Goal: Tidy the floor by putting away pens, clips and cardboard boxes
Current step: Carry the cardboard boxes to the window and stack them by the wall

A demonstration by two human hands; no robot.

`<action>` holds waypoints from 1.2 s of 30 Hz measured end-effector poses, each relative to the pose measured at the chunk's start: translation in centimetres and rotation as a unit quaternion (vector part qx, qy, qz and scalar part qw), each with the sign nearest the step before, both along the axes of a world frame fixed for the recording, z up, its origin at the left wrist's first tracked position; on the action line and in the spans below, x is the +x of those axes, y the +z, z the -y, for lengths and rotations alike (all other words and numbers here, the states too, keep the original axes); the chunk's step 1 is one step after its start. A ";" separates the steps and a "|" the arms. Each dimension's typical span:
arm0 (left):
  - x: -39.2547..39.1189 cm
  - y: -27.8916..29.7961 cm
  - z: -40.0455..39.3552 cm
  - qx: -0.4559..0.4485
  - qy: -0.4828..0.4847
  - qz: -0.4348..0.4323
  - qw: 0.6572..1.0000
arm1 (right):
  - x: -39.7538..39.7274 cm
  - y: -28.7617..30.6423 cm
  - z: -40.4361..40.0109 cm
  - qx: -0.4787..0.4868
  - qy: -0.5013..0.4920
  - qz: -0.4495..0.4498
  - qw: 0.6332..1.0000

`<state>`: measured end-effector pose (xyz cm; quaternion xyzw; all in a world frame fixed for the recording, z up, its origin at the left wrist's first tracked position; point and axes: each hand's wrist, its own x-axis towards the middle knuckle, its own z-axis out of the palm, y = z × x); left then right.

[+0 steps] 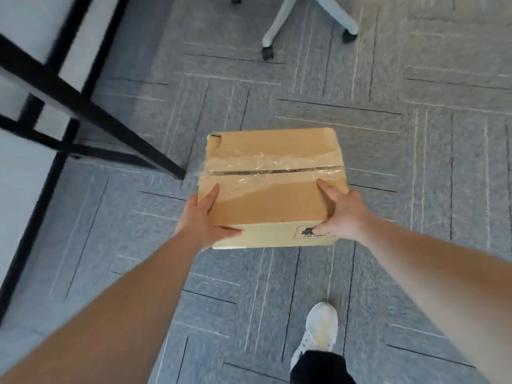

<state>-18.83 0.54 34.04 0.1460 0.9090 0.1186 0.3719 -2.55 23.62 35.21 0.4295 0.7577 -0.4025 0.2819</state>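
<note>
Now both hands, left hand (203, 221) and right hand (342, 214), clamp the taped cardboard box (273, 187) at frame centre, above the carpet (415, 162); keeping it level and gripping the bottom edges would steady it.

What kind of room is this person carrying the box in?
Probably an office. The floor is grey carpet tiles, a rolling chair base with castor wheels stands at the top, and black metal furniture legs run along the left. Both hands, left and right, hold a taped cardboard box.
</note>
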 end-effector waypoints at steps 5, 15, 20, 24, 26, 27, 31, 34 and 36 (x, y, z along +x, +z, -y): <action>1.5 1.9 12.8 0.005 0.093 -0.017 0.996 | -4.4 2.5 10.0 0.032 0.111 -0.008 0.993; 6.4 8.0 42.3 0.030 0.283 -0.047 0.957 | -8.9 8.2 37.9 0.029 0.280 -0.043 0.959; 10.2 10.4 56.8 0.024 0.362 -0.065 0.929 | -10.3 10.3 52.4 0.021 0.367 -0.060 0.928; 12.6 12.2 66.4 0.014 0.415 -0.080 0.906 | -11.4 11.0 62.7 0.006 0.415 -0.073 0.907; 13.5 12.7 70.3 0.010 0.434 -0.093 0.896 | -12.1 11.0 66.9 -0.003 0.434 -0.086 0.897; 13.9 12.9 72.0 0.009 0.445 -0.099 0.890 | -12.5 10.9 68.8 -0.007 0.446 -0.091 0.891; 15.0 13.5 78.2 -0.006 0.487 -0.101 0.867 | -14.1 10.8 76.1 -0.017 0.494 -0.093 0.864; 15.8 14.1 82.6 -0.022 0.522 -0.111 0.845 | -15.6 11.3 81.7 -0.035 0.534 -0.093 0.840; 15.7 14.6 85.5 -0.035 0.541 -0.103 0.834 | -16.7 11.8 85.1 -0.035 0.556 -0.088 0.826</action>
